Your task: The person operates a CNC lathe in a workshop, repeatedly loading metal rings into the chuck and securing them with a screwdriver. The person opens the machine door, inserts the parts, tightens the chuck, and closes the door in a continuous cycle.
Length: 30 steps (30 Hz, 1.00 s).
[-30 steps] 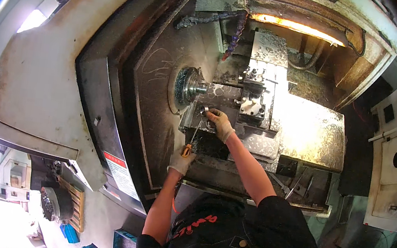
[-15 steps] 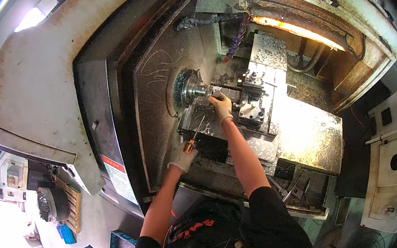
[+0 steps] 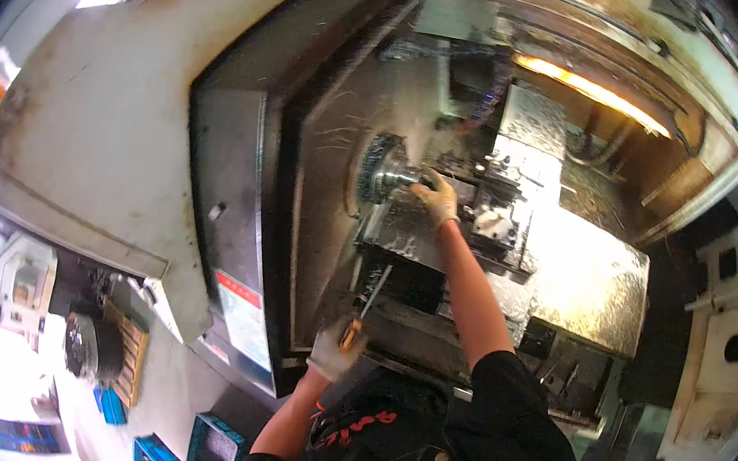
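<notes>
My left hand [image 3: 332,351], in a pale work glove, is closed round the orange-yellow handle of a screwdriver [image 3: 353,331]. Its thin shaft points up and away, in front of the lathe bed. My gloved right hand [image 3: 439,202] reaches into the machine, fingers curled round the outer end of a shiny round metal part [image 3: 406,177]. That part sits in the lathe chuck [image 3: 378,169], which has dark shavings on it. Beside my right hand, to its right, stands the tool post [image 3: 493,225] with its clamped holders.
A wet metal slide cover [image 3: 591,281] extends to the right. Glowing along the back is a lamp [image 3: 589,92]. The machine's door edge [image 3: 283,220] rises on the left. Blue crates [image 3: 159,460] stand on the floor at lower left, near a wooden pallet [image 3: 131,353].
My left hand has drawn back toward my body with the screwdriver. My right hand stays at the metal part in the chuck. The whole view has shifted and tilted slightly.
</notes>
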Each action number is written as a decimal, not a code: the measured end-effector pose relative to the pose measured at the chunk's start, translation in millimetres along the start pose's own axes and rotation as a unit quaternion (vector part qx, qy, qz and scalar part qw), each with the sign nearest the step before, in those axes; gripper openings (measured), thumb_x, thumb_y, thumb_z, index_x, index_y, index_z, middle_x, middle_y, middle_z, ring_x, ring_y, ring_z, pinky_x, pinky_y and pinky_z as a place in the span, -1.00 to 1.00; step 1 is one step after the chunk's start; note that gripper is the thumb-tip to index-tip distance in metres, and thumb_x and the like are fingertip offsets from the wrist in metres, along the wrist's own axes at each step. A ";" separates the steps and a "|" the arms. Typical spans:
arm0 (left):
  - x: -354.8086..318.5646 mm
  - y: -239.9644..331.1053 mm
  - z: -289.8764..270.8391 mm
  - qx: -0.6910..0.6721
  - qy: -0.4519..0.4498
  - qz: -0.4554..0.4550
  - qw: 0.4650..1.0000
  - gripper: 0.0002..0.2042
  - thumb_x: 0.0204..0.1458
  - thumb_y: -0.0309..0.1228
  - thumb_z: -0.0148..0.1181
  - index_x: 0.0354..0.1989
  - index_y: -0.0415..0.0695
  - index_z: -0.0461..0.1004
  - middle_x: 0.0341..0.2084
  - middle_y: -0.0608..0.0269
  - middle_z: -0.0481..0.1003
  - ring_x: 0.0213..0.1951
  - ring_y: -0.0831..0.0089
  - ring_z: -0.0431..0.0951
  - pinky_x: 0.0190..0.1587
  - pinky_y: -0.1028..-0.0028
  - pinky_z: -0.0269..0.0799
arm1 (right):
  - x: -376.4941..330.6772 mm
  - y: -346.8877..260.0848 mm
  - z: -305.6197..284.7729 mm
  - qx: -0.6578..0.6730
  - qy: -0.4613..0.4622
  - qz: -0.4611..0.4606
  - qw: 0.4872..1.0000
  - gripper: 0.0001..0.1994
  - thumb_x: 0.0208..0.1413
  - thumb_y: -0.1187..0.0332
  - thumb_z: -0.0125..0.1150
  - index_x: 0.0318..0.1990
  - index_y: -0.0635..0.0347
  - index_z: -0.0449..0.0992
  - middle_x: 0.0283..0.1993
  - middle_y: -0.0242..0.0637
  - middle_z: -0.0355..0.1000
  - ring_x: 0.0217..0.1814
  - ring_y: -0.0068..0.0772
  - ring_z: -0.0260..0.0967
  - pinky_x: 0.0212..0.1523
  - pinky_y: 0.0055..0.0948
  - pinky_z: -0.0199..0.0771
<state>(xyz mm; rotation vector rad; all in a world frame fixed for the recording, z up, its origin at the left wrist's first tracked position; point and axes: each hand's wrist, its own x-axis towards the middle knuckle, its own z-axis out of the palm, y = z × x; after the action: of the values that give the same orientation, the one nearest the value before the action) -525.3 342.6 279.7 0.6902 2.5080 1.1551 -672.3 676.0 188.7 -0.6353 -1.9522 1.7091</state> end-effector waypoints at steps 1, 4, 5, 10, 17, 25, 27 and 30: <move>-19.5 14.8 -15.7 -0.021 -0.014 0.009 1.000 -0.74 -0.12 -0.39 0.22 -0.24 -0.19 0.44 -0.50 0.01 0.46 -0.37 0.14 0.53 -0.27 0.30 0.42 | 1.4 -5.1 -8.7 -0.005 -0.005 0.045 0.999 -0.36 -0.16 0.28 0.42 0.11 0.28 0.33 0.01 -0.16 0.40 -0.12 -0.52 0.38 -0.15 -0.54 0.40; -69.3 27.9 -79.9 -0.014 -0.123 0.052 0.991 -0.80 -0.10 -0.49 0.20 -0.26 -0.20 0.42 -0.46 0.04 0.43 -0.43 0.14 0.49 -0.31 0.35 0.41 | 11.4 8.2 -26.0 -0.005 -0.004 0.081 0.997 -0.42 -0.06 0.28 0.36 0.11 0.34 0.33 -0.09 -0.23 0.45 -0.19 -0.52 0.37 -0.30 -0.55 0.39; -85.6 17.8 -106.2 -0.199 -0.151 -0.051 0.967 -0.74 -0.05 -0.42 0.13 -0.16 -0.23 0.38 -0.39 0.05 0.44 -0.37 0.20 0.49 -0.28 0.37 0.43 | 22.5 22.8 -35.7 0.017 0.034 0.023 0.999 -0.52 -0.05 0.30 0.34 0.05 0.26 0.40 -0.16 -0.23 0.50 -0.20 -0.49 0.43 -0.21 -0.57 0.41; -132.6 3.6 -236.4 -0.345 0.150 -0.131 0.917 -0.65 -0.10 -0.45 0.01 -0.08 -0.25 0.33 -0.07 -0.01 0.32 -0.29 0.30 0.49 -0.26 0.46 0.43 | 8.6 1.6 -24.1 -0.055 0.040 0.033 0.997 -0.53 -0.04 0.29 0.32 0.07 0.16 0.43 0.04 -0.21 0.41 -0.02 -0.44 0.33 0.00 -0.44 0.30; -66.2 -13.0 -306.6 0.168 0.121 0.051 0.977 -0.68 -0.35 -0.70 0.01 -0.31 -0.21 0.45 0.16 -0.14 0.16 -0.04 0.15 0.42 -0.11 0.38 0.35 | 36.2 40.0 -23.8 0.038 -0.009 0.028 0.999 -0.51 -0.02 0.32 0.32 0.07 0.31 0.38 -0.07 -0.25 0.44 -0.12 -0.48 0.36 -0.11 -0.52 0.35; -41.5 -2.7 -293.8 -0.007 0.120 -0.060 0.991 -0.54 -0.32 -0.76 0.00 -0.14 -0.18 0.49 0.16 -0.09 0.19 -0.29 0.34 0.50 -0.22 0.46 0.38 | 26.1 38.5 -24.7 0.060 0.000 0.044 0.997 -0.52 -0.03 0.25 0.34 0.04 0.24 0.41 -0.21 -0.41 0.45 -0.31 -0.60 0.33 -0.35 -0.58 0.33; -34.6 -13.3 -295.4 -0.128 0.121 -0.179 0.968 -0.45 -0.30 -0.76 -0.01 0.01 -0.18 0.39 0.16 -0.05 0.20 -0.37 0.44 0.49 -0.27 0.49 0.39 | 24.1 34.4 -24.2 -0.021 0.015 0.057 0.998 -0.51 -0.03 0.23 0.34 0.05 0.25 0.41 -0.20 -0.41 0.45 -0.32 -0.61 0.33 -0.36 -0.58 0.33; -38.2 -13.8 -306.2 0.127 0.084 0.079 0.985 -0.32 -0.28 -0.76 -0.01 0.18 -0.13 0.24 0.13 0.03 0.24 -0.44 0.56 0.45 -0.38 0.56 0.38 | 23.3 39.4 -19.3 0.067 0.029 0.000 0.997 -0.48 -0.04 0.21 0.35 0.06 0.25 0.40 -0.18 -0.40 0.45 -0.36 -0.61 0.32 -0.42 -0.59 0.31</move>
<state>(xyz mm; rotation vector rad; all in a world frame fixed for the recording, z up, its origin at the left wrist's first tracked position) -634.9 121.7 465.8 0.9071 2.8190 0.9888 -677.1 710.1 152.8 -0.6294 -1.7816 1.7842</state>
